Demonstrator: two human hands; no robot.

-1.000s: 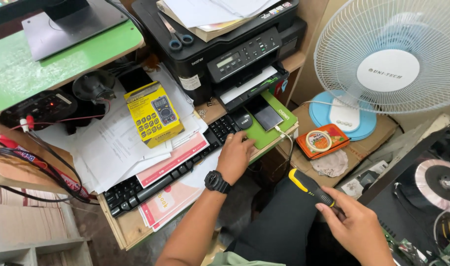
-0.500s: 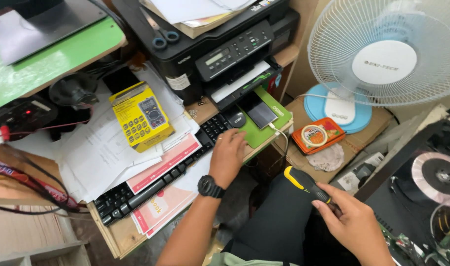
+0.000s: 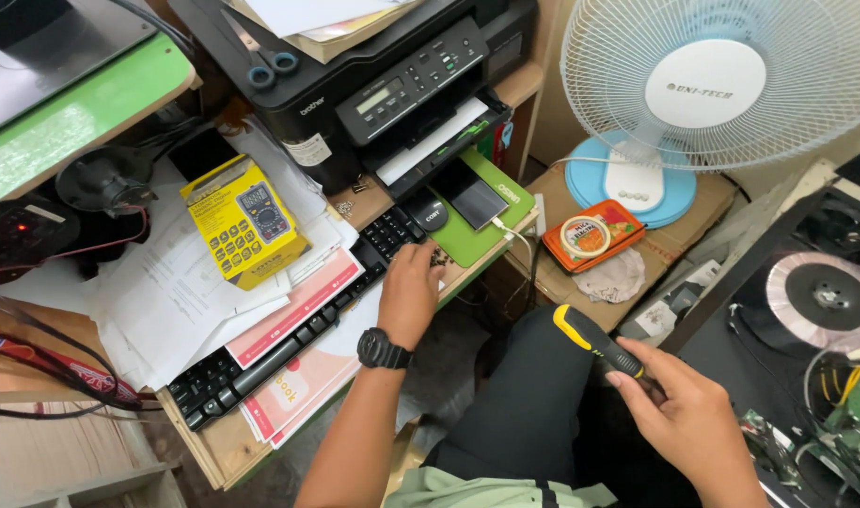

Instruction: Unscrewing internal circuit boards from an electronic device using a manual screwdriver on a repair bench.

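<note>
Matt black plastic keyboard [image 3: 289, 343] on a raw wooden desk [image 3: 225, 450]. At 11 o'clock, a glossy yellow cardboard box [image 3: 242, 221] on matt white paper sheets [image 3: 162, 292]. Screwdriver [image 3: 597, 341]: yellow-and-black rubbery plastic handle. At 1 o'clock, a smooth white plastic fan [image 3: 721, 80]; black plastic printer [image 3: 383, 85], semi-gloss.

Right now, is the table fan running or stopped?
Cannot tell: the fan stands upright, and its blades behind the grille show no clear blur.

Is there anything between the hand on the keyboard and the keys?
No, nothing visible. The left hand lies straight on the right end of the black keyboard. Papers cover part of the keyboard farther left, away from the hand. The right hand is elsewhere, holding a screwdriver.
</note>
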